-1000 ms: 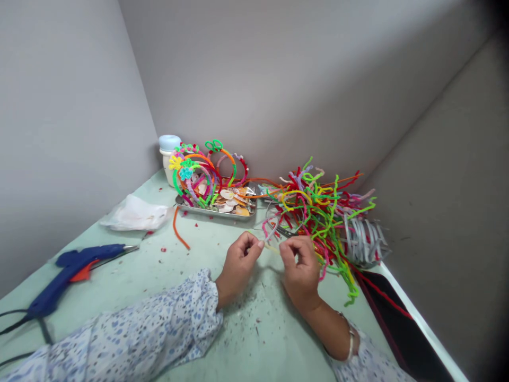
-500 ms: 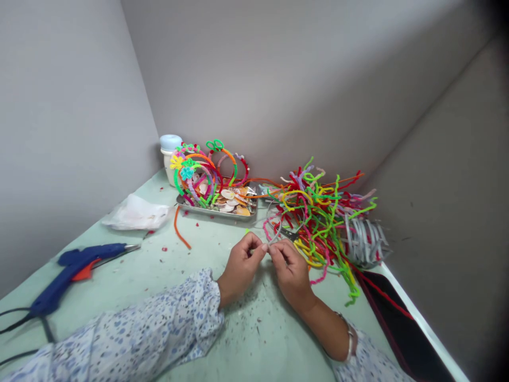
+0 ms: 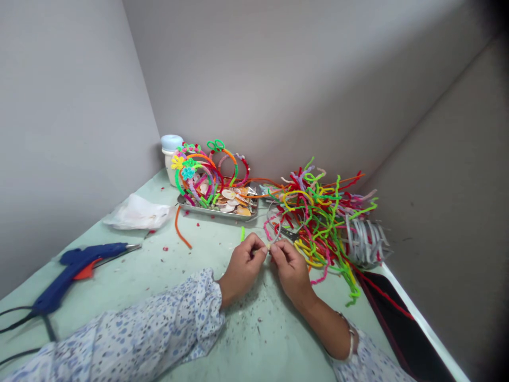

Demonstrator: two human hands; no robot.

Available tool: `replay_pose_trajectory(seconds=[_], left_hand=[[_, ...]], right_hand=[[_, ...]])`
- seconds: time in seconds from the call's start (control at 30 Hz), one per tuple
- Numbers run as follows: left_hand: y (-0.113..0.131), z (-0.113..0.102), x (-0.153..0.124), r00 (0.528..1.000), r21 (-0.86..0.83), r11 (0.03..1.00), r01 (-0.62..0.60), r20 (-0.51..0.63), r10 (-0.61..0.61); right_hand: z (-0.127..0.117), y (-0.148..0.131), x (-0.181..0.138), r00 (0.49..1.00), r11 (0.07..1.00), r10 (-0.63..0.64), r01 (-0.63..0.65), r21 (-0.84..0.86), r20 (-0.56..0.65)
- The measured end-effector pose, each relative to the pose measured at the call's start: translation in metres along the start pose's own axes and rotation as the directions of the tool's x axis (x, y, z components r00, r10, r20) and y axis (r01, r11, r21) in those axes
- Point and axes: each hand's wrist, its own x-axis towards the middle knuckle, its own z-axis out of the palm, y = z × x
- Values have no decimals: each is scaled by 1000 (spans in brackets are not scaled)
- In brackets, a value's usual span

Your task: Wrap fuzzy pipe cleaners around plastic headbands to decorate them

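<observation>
My left hand and my right hand meet fingertip to fingertip over the middle of the table, both pinched closed. A thin grey headband curves away from me, its near end running into the pinch between my hands. Past my left knuckles pokes a short bright green pipe cleaner; its other end is hidden in my left fingers. Exactly how it meets the headband is covered by the fingers. Close to my right hand lies a tangled heap of coloured pipe cleaners.
A metal tray holds shells and several wrapped, flower-trimmed headbands. Left of it are a white jar, a plastic bag and a blue glue gun. At right lie bundled grey headbands and a dark flat object.
More of the green pipe cleaner now shows beyond my left knuckles, standing upright. Both hands stay in nearly the same place, still pinched together.
</observation>
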Motion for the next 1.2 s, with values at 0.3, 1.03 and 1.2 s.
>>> replay_pose_trajectory(seconds=[0.3, 1.03, 1.2], left_hand=[[-3, 0, -1, 1000, 44, 999, -18, 14, 17], [-4, 2, 0, 1000, 77, 997, 5, -8, -4], [-4, 1, 0, 1000, 101, 995, 1, -7, 0]], right_hand=[[-1, 1, 1, 1000, 1000, 12, -12, 27, 22], [1, 1, 2, 1000, 999, -13, 12, -33, -20], [1, 2, 2, 999, 1000, 30, -30, 4, -11]])
